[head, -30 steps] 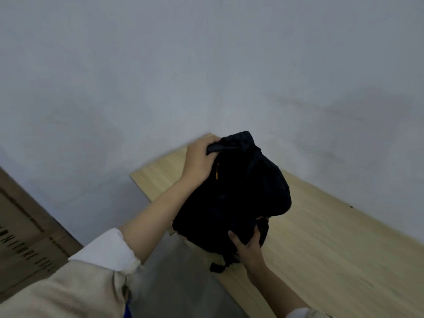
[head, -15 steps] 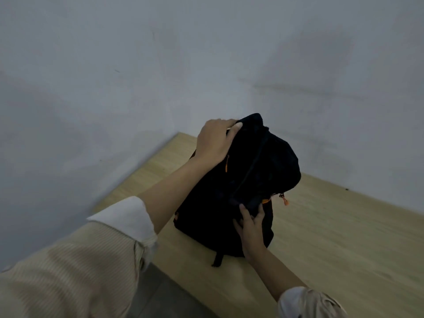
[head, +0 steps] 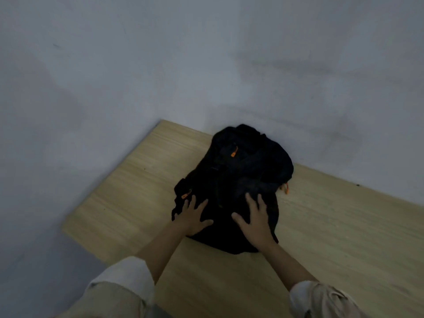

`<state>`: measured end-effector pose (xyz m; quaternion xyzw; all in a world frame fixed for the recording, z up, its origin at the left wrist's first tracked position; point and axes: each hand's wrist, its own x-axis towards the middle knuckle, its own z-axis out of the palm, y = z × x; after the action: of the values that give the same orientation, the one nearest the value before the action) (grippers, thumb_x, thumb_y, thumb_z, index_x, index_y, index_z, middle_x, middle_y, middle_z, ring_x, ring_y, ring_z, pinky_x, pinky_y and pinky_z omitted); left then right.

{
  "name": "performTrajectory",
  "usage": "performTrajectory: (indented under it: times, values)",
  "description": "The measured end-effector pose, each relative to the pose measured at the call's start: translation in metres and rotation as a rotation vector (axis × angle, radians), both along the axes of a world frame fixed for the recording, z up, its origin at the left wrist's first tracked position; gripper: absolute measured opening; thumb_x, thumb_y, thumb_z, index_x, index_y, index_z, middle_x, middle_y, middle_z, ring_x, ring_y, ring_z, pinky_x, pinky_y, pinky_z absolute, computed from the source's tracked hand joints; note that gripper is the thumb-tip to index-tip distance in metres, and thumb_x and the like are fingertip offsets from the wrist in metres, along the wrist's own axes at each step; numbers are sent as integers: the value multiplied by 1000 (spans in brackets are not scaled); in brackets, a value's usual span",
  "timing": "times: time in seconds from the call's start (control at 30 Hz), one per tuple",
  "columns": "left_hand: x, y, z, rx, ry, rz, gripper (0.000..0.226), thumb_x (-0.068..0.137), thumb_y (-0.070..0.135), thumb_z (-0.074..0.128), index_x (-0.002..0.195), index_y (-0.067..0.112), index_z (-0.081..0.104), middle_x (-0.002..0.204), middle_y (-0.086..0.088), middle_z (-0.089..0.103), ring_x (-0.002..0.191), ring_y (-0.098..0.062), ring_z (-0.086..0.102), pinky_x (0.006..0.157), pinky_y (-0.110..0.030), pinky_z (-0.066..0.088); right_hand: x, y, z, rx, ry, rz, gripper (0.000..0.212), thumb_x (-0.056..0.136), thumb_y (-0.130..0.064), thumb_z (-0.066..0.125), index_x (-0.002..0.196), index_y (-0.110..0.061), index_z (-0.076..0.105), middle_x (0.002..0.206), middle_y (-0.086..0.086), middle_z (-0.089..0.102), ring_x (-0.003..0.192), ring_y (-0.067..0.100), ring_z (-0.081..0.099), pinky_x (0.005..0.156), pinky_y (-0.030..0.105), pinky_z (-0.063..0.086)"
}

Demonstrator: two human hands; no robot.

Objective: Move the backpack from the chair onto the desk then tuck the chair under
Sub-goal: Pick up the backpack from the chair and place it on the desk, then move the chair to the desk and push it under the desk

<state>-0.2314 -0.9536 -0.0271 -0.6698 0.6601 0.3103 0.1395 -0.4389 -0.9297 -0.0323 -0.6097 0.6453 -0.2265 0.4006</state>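
A black backpack (head: pixel 238 175) with small orange zipper pulls lies on the light wooden desk (head: pixel 332 230), its top end against the grey wall. My left hand (head: pixel 192 216) rests flat on the bag's lower left part, fingers spread. Over on the lower right part, my right hand (head: pixel 256 218) also lies flat with its fingers apart. Neither hand grips the fabric. The chair is out of view.
The grey wall (head: pixel 206 65) runs along the desk's far edge and wraps round the left side. The desk's left end (head: pixel 75 221) drops off to grey floor (head: pixel 46 260). Bare desk surface stretches to the right of the bag.
The backpack went from upright in my hands to lying down against the wall. My left hand let go of its top; both hands now lie flat on its lower end.
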Motion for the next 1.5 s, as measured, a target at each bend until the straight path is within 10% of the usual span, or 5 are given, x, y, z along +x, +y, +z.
performTrajectory:
  times: [0.13, 0.23, 0.53, 1.5]
  values:
    - [-8, 36, -36, -128, -43, -32, 73, 95, 56, 30, 148, 29, -12, 157, -9, -25, 145, -34, -19, 114, -62, 7, -6, 23, -35, -66, 454, 289, 99, 69, -86, -8, 150, -29, -10, 161, 8, -10, 148, 36, -2, 120, 46, 4]
    - [-2, 44, -32, -165, -32, -67, 74, 95, 55, 31, 149, 28, -11, 158, -10, -24, 146, -33, -17, 116, -59, 6, -8, 29, -32, -80, 491, 292, 110, 57, -87, -21, 149, -29, -11, 161, 9, -8, 148, 35, 0, 120, 46, 3]
    - [2, 90, -25, -141, 8, -58, 80, 96, 37, 45, 149, 23, -14, 160, -10, -14, 148, -33, -7, 118, -49, 19, -20, 55, -37, -184, 502, 289, 65, 99, -40, 39, 151, -27, 2, 162, 3, 3, 148, 30, 8, 121, 44, 6]
    - [-50, 334, -4, -343, 265, 148, 62, 96, 27, 48, 149, 14, 18, 160, -17, -3, 145, -34, 15, 116, -37, 22, -83, 305, -6, -96, 475, 294, 66, 95, -21, 48, 150, -21, 12, 161, 10, 7, 147, 30, 11, 119, 46, 20]
